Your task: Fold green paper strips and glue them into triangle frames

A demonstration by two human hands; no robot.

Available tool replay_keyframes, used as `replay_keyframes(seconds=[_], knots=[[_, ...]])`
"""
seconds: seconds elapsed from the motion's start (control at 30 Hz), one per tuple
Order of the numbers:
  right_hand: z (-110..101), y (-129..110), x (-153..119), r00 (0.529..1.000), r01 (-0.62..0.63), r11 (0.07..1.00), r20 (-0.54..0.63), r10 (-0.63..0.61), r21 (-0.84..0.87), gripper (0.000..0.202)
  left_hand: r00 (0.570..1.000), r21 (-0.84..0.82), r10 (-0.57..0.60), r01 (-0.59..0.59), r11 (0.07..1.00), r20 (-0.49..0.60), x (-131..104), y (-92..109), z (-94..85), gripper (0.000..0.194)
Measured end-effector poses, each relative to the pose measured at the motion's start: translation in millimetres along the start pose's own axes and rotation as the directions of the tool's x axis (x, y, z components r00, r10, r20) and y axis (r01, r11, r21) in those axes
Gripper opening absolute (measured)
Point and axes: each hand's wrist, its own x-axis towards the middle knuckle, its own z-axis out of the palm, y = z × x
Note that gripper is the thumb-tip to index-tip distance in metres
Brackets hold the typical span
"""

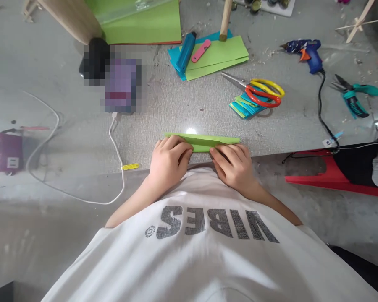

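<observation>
A narrow, folded strip of green paper (203,143) lies along the table's near edge, its upper flap slightly raised. My left hand (170,157) grips its left part, fingers curled over the paper. On the right part, my right hand (234,165) holds the strip with bent fingers, the fingertips near the middle. Between the two hands a stretch of the green paper shows. The thumbs are partly hidden by the fingers.
Beyond the strip are red-and-yellow scissors (263,93) on small cut papers (244,107), a blue cutter (185,52) and green sheets (220,58). Rightward are a glue gun (311,52) and pliers (353,94). A white cable (116,147) hangs over the edge at left.
</observation>
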Motion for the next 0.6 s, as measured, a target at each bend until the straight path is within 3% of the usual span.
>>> replay_keyframes(seconds=[0.1, 0.27, 0.43, 0.6], knots=[[3, 2, -6, 1.0, 0.004, 1.0, 0.023, -0.004, -0.006, 0.037, 0.999, -0.007, -0.034, 0.034, 0.999, 0.042, 2, 2, -2.1, 0.03], [5, 0, -6, 0.999, -0.029, 0.999, 0.044, 0.03, -0.025, 0.042, 0.997, 0.018, 0.01, -0.012, 1.0, 0.075, 4, -2, -9.1, 0.024], [6, -3, -6, 0.999, 0.009, 0.999, -0.031, -0.01, -0.051, 0.04, 0.996, -0.022, 0.045, -0.043, 0.999, 0.072, 7, -9, -12.1, 0.03], [7, -5, -8, 0.999, -0.027, 0.999, 0.025, 0.028, -0.041, 0.044, 0.997, -0.063, 0.002, 0.004, 0.998, 0.082, 12, -10, -11.2, 0.031]])
